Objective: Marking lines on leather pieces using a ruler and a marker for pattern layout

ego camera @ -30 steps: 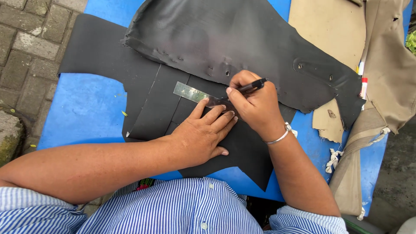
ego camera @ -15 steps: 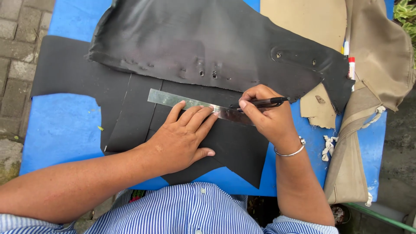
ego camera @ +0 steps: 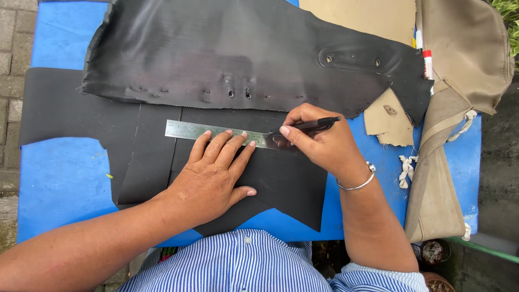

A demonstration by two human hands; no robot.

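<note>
Left hand [ego camera: 213, 181] fingers spread flat pinning steel ruler [ego camera: 216, 132], right hand [ego camera: 319, 145] fingers gripping black pen [ego camera: 313, 125] — tip at ruler's edge

A single camera, worn on the person's head, looks almost straight down on the blue table [ego camera: 59, 178] from close above. The wearer's striped shirt [ego camera: 243, 265] fills the 6 o'clock edge, so the view faces away from the body toward 12 o'clock. Both forearms enter from 6 to 8 o'clock and 5 o'clock. Paving [ego camera: 13, 38] shows at 9 o'clock, ground at 3 o'clock. There is no second view to share anything with
</note>
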